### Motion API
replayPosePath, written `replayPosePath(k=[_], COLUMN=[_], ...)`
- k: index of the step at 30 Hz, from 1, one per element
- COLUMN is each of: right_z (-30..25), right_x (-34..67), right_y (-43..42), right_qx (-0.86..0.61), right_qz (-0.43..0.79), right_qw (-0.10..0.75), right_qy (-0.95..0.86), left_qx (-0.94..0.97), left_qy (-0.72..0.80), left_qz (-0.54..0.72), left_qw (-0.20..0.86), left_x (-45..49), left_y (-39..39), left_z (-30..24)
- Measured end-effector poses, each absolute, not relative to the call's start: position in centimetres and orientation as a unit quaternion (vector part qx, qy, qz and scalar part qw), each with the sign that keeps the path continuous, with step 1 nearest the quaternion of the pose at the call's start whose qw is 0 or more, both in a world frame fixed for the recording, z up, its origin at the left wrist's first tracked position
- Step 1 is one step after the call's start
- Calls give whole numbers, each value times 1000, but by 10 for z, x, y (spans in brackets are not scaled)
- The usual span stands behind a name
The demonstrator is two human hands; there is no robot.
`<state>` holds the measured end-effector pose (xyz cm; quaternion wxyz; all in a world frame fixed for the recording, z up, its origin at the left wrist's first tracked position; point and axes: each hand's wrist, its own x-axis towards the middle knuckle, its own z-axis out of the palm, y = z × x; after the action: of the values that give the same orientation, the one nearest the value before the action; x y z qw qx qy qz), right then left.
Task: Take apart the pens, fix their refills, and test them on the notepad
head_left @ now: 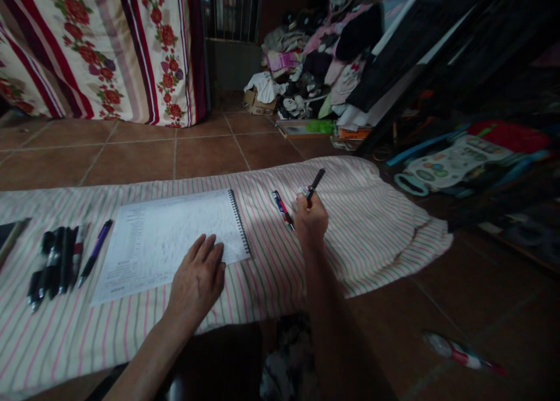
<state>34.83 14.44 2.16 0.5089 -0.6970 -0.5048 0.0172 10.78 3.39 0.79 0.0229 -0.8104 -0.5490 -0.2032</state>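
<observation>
My left hand (pixel 198 276) lies flat with fingers stretched out on the lower right corner of a spiral-bound notepad (pixel 161 241), which rests on a pink-striped cloth (pixel 371 226) spread over the floor. To the right of the pad, my right hand (pixel 310 219) is closed around a black pen (pixel 315 184) whose end points up and away. A blue and red pen (pixel 282 207) lies on the cloth just left of that hand.
Several dark pens (pixel 52 264) and a purple pen (pixel 96 250) lie in a row left of the pad. A floral striped sheet (pixel 96 45) hangs at the back left. A clothes pile (pixel 315 57) and toys (pixel 450 162) crowd the right; a tube (pixel 459 351) lies on the tiles.
</observation>
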Motion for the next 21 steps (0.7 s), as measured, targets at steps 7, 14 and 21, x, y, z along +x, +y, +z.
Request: replayPosePath(k=[7, 14, 21], right_z=[14, 7, 2], right_x=[356, 366, 372], right_y=[145, 141, 139], right_qx=[-770, -767, -755], right_qz=[-20, 34, 45], right_qw=[362, 333, 354], right_qy=[-525, -547, -550], left_qx=[-815, -821, -822], left_qy=[-545, -535, -534], left_qz=[-194, -194, -194], left_qw=[37, 44, 46], left_x=[107, 107, 107], left_y=[35, 35, 35], left_z=[7, 9, 9])
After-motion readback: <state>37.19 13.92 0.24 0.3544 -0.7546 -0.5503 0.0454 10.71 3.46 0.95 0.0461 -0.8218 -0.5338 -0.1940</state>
